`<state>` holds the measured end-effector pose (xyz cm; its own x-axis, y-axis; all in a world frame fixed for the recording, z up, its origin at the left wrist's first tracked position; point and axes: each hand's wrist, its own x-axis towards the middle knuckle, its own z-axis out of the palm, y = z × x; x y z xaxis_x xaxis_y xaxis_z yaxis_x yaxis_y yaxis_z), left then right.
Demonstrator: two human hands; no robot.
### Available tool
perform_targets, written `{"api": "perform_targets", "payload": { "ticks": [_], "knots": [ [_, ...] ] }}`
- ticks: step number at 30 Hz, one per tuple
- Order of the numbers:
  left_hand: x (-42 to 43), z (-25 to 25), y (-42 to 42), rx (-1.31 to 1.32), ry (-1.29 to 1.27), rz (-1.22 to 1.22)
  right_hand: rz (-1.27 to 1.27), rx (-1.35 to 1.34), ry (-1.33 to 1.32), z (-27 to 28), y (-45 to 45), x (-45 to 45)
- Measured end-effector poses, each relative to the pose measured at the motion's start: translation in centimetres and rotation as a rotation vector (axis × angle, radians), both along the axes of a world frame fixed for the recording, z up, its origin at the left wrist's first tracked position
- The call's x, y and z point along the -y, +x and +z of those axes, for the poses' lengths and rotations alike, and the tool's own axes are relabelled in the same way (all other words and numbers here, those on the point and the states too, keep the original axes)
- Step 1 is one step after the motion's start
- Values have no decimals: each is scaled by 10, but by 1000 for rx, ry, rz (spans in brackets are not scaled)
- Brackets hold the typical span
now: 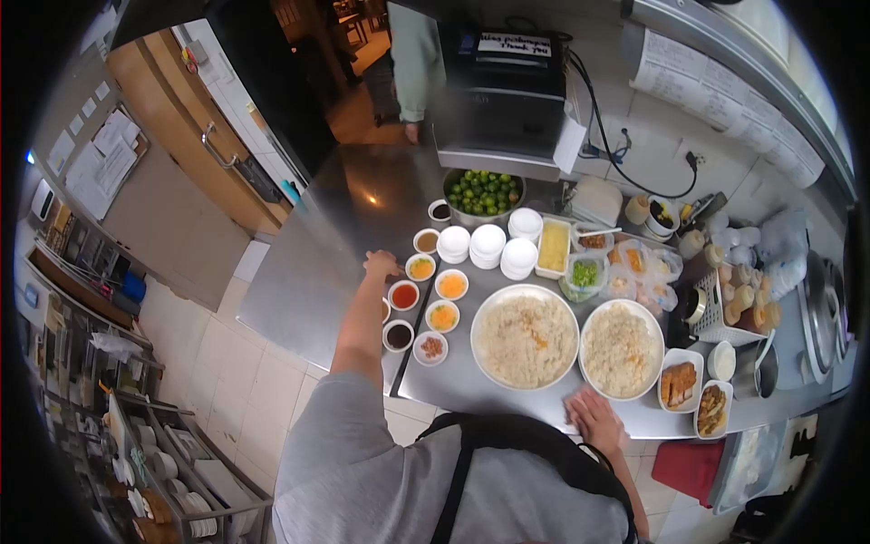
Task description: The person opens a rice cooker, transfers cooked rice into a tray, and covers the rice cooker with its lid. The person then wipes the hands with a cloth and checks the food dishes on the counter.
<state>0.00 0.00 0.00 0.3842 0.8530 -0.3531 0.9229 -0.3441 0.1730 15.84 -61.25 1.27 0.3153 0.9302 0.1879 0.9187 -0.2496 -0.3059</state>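
Note:
My left hand [381,264] is stretched forward over the steel counter, fingers apart, holding nothing I can see. Just right of it stands a small white cup with orange and green bits [420,267]. Around that cup are a cup of brown sauce [426,240], a cup of red sauce [404,295], a cup of dark sauce [398,335] and a cup of pinkish bits [430,348]. My right hand [595,418] rests at the counter's front edge with its fingers extended. Directly beyond it sit a large bowl of rice [525,336] and a smaller bowl of rice [622,349].
Stacked white cups [488,245] stand before a metal bowl of green citrus fruits [486,193]. A printer-like black machine [500,100] is behind. Rightward are a dish of fried meat [679,384] and a basket of bottles [716,308]. A person's sleeve [415,63] shows beyond the counter.

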Motion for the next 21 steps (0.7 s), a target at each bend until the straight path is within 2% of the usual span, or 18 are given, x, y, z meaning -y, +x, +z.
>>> {"api": "perform_targets", "payload": {
  "ticks": [1, 3, 5, 7, 8, 9, 11, 12, 16, 18, 19, 21],
  "knots": [
    [12, 5, 2, -15, 17, -28, -70, -72, 33, -10, 1, 22],
    [1, 6, 7, -24, 37, -53, -436, -585, 141, -27, 10, 49],
    [-10, -10, 4, -90, 164, -160, -471, -187, 295, -22, 9, 71],
    [-19, -10, 1, -75, 132, -153, -565, -37, 326, -45, 24, 101],
    [-21, -21, -6, -57, 171, -130, -752, -556, 498, -72, 29, 126],
    [-24, -28, -9, -29, 217, -111, -762, -553, 496, -67, 26, 128],
    [-30, -23, -16, 10, 142, -127, -823, 17, 236, -50, 21, 115],
    [-32, -24, -21, 44, 64, -131, -866, -8, 262, -47, 17, 107],
    [-32, -24, -31, 85, 72, -26, -822, 0, 281, -54, 6, 94],
    [-26, -21, -31, 107, 109, 78, -663, -200, 421, -55, -4, 80],
    [-19, -12, -32, 109, 111, 87, -654, -200, 422, -53, -9, 73],
    [-5, 2, -32, 244, 3, 268, -408, -190, 357, -46, -17, 56]
  ]
}}
